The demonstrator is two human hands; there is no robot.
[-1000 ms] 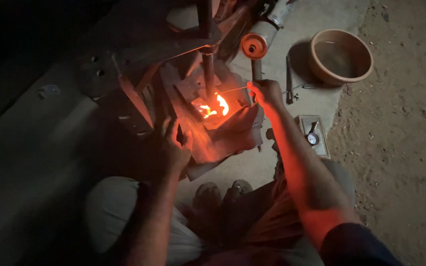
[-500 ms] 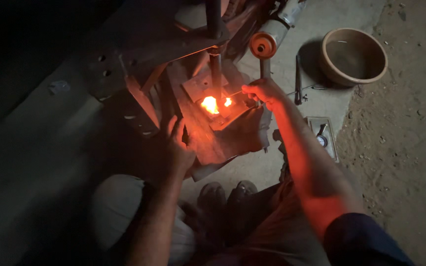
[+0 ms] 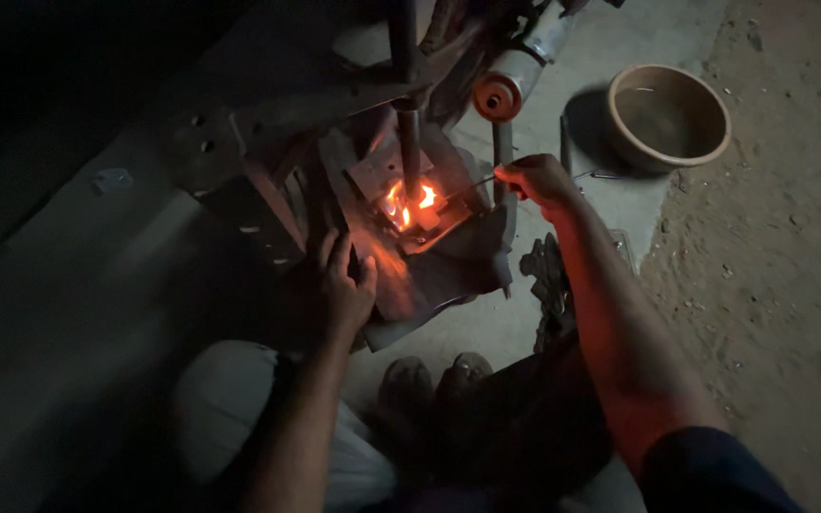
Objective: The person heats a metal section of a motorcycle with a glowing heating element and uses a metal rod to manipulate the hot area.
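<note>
The left hand (image 3: 339, 285) lies nearest, at 7 o'clock from the fire (image 3: 409, 204), fingers spread flat on the dark metal frame (image 3: 268, 180), holding nothing. Farther, at 3 o'clock from the fire, the right hand (image 3: 536, 179) is closed around a thin rod (image 3: 472, 184) whose tip reaches the glowing piece (image 3: 426, 217). I judge it best to hold the rod steady and the left hand away from the heat. At 1 o'clock stands a bowl (image 3: 667, 116). The rod's tip and the machine (image 3: 501, 90) above are hard to make out.
</note>
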